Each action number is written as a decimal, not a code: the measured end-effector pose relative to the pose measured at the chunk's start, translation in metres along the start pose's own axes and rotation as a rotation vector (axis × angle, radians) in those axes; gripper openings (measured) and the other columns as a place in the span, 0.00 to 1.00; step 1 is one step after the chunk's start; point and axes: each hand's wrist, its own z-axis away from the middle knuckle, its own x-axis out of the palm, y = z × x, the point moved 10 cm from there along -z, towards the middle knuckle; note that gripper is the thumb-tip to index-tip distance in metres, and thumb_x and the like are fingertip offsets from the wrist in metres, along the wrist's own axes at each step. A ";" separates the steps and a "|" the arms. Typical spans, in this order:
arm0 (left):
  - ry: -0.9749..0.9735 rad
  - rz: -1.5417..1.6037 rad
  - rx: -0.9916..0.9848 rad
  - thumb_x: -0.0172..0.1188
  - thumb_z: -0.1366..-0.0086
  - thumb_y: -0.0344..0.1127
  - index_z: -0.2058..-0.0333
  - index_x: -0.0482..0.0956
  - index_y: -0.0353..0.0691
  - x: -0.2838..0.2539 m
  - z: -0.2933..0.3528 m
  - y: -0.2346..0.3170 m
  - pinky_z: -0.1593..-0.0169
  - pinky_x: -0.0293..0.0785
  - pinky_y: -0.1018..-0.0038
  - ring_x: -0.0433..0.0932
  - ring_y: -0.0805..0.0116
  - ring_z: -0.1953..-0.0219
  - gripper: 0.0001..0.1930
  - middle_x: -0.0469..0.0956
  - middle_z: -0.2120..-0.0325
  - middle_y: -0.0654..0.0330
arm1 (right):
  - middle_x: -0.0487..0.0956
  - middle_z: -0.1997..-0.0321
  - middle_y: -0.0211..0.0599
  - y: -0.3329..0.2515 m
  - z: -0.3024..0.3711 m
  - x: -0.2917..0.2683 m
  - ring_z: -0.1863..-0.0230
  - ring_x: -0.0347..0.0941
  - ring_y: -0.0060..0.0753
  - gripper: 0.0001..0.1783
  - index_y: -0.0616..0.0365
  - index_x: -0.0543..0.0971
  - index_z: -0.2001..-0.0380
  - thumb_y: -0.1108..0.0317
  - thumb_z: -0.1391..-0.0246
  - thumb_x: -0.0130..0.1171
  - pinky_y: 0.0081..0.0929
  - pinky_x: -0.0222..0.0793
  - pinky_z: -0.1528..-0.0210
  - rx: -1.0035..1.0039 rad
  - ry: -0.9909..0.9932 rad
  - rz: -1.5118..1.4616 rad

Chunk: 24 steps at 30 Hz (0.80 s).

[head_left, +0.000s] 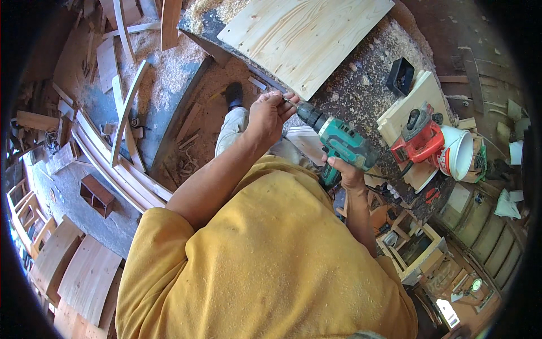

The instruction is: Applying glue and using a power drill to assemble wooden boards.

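My right hand (349,174) is wrapped around the grip of a teal and black cordless drill (343,141). The drill lies tilted in front of my body, its black chuck (309,114) pointing up and left. At the chuck's front end my left hand (266,117) has its fingertips pinched together around something small. A thin dark piece shows there in line with the chuck, too small to name. Just beyond the fingers is the near corner of a pale wooden panel (305,42), which lies on the dusty workbench (361,85).
Right of the drill, a red power tool (418,135) rests beside a white bucket (456,152) and stacked boards (409,113). A black open box (400,76) sits on the bench. Curved wooden strips (129,113) and a brown hollow block (96,195) lie at left, among sawdust.
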 end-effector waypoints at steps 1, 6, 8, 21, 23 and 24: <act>0.024 -0.018 -0.013 0.44 0.32 0.33 0.61 0.67 0.37 -0.003 -0.003 -0.001 0.54 0.77 0.68 0.78 0.61 0.57 0.07 0.75 0.60 0.54 | 0.79 0.65 0.38 -0.003 0.000 0.004 0.66 0.75 0.29 0.18 0.66 0.76 0.59 0.74 0.57 0.58 0.27 0.70 0.61 0.026 -0.039 0.080; 0.027 0.009 -0.110 0.43 0.31 0.34 0.60 0.68 0.36 -0.005 -0.042 -0.004 0.58 0.76 0.69 0.79 0.62 0.60 0.08 0.77 0.63 0.53 | 0.77 0.67 0.34 -0.034 -0.023 0.025 0.65 0.73 0.27 0.18 0.62 0.75 0.56 0.74 0.54 0.60 0.25 0.68 0.59 -0.111 0.004 0.239; 0.027 0.016 -0.194 0.42 0.31 0.34 0.59 0.67 0.34 -0.001 -0.056 -0.004 0.57 0.75 0.70 0.79 0.63 0.61 0.10 0.77 0.63 0.52 | 0.77 0.67 0.34 -0.046 -0.041 0.032 0.65 0.72 0.26 0.20 0.62 0.74 0.55 0.74 0.55 0.60 0.25 0.68 0.59 -0.201 0.062 0.337; 0.081 -0.068 -0.413 0.46 0.32 0.38 0.67 0.72 0.42 -0.037 -0.133 -0.018 0.57 0.72 0.65 0.75 0.66 0.65 0.09 0.78 0.69 0.60 | 0.78 0.68 0.33 -0.011 -0.111 0.039 0.66 0.73 0.27 0.13 0.62 0.77 0.63 0.70 0.54 0.62 0.27 0.68 0.62 0.100 0.062 0.366; 0.099 -0.058 -0.411 0.48 0.33 0.39 0.69 0.72 0.42 -0.039 -0.136 -0.018 0.59 0.72 0.65 0.73 0.66 0.69 0.09 0.74 0.74 0.62 | 0.78 0.68 0.33 -0.012 -0.113 0.039 0.66 0.74 0.26 0.13 0.62 0.77 0.63 0.70 0.54 0.62 0.27 0.68 0.62 0.086 0.060 0.365; 0.100 -0.058 -0.416 0.48 0.33 0.39 0.69 0.72 0.42 -0.040 -0.137 -0.019 0.59 0.72 0.65 0.73 0.66 0.69 0.09 0.74 0.74 0.62 | 0.79 0.67 0.33 -0.011 -0.115 0.040 0.65 0.74 0.26 0.13 0.62 0.77 0.63 0.70 0.53 0.62 0.27 0.69 0.62 0.084 0.047 0.375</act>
